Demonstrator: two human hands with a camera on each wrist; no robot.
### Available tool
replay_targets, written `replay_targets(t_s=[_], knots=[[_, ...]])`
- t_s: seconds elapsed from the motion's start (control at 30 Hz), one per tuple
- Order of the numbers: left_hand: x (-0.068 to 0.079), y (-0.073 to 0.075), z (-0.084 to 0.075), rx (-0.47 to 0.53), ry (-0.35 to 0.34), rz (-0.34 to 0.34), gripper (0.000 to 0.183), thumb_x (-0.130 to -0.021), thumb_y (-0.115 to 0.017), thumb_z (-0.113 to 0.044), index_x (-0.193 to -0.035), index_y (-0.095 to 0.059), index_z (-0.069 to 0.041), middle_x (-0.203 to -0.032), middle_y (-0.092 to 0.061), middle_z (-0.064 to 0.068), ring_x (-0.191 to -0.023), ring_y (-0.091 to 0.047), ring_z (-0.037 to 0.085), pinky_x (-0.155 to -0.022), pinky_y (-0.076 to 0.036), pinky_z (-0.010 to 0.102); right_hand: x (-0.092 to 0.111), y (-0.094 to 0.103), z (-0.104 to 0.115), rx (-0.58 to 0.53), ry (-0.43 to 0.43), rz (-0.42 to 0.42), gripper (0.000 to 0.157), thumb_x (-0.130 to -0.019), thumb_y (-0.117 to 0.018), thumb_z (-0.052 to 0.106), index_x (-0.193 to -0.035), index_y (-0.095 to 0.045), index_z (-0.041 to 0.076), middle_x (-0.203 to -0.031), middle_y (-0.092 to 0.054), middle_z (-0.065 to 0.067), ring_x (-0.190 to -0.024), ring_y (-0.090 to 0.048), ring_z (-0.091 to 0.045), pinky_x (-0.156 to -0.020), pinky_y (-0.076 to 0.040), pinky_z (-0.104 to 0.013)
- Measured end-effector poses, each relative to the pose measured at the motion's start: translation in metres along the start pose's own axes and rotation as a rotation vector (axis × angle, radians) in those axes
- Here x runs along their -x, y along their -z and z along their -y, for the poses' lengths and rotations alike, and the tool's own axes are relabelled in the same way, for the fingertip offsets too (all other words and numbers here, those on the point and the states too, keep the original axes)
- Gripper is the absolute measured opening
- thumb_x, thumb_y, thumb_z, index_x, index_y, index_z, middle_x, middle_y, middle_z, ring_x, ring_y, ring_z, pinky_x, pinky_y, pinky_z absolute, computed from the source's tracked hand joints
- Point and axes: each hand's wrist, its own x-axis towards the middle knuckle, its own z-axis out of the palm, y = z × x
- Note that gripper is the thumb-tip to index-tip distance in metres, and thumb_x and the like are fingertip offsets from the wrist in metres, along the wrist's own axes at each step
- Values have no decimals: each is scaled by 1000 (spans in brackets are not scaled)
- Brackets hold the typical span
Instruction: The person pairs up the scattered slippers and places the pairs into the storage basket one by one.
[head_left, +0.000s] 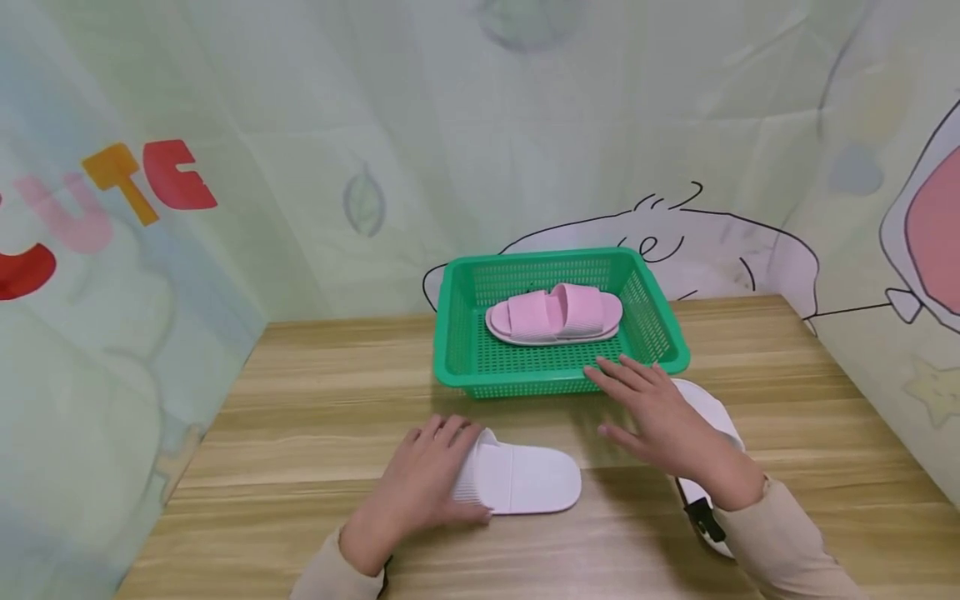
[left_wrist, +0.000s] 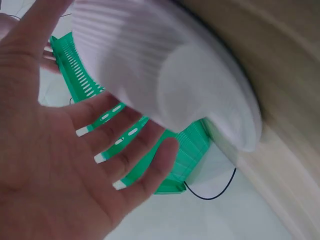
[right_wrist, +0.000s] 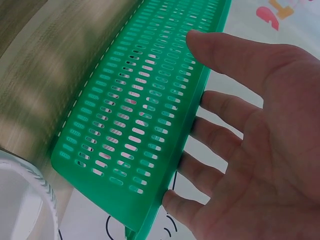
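A white slipper (head_left: 536, 479) lies on the table, sole down. My left hand (head_left: 423, 479) is over its strap end, thumb along the near side and fingers across the far side. From the left wrist, the fingers look loosely extended beside the ribbed strap (left_wrist: 125, 55), some fingertips hidden behind it. My right hand (head_left: 660, 417) reaches over a second white slipper (head_left: 708, 408) and hides much of it. Its spread fingers are at the front rim of the green basket (head_left: 525, 379), and nothing is in the palm (right_wrist: 280, 150).
Inside the basket lies a pair of pink slippers (head_left: 536, 317), placed side by side. The basket stands at the back of the wooden table (head_left: 315, 400), close to a printed cloth backdrop (head_left: 300, 167). A small black tag or strap (head_left: 705, 518) shows beside the right wrist.
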Motion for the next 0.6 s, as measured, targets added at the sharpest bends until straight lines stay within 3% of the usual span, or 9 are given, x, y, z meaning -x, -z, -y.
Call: replay_targets(t_s=[0.23,0.47,0.6], knots=[[-1,2,0,-3,-51,-34,97,-66,-97,-53,-141,-60,-5,-132,-63,9,-119,-56,29,-103,-54,46,-1,0,1,2,-6,-4,70,-94,-81,21,-156,-52,7,-160,-49,-20,-149,-40,-53,-117,-27,-78],[-2,1,-5,-17,-31,-1,98,-66,-98,-54,-140,-60,-4,-131,-63,11,-118,-56,33,-104,-52,48,1,-2,1,0,-9,0,71,-94,-81,22,-156,-52,8,-160,-50,-19,-149,-40,-52,-116,-27,-78],[-3,1,-8,-49,-33,-19,97,-66,-98,-54,-138,-60,-3,-129,-64,12,-117,-56,34,-104,-51,47,1,-2,1,1,3,-13,70,-94,-81,22,-156,-52,8,-160,-50,-19,-148,-41,-52,-116,-28,-78]])
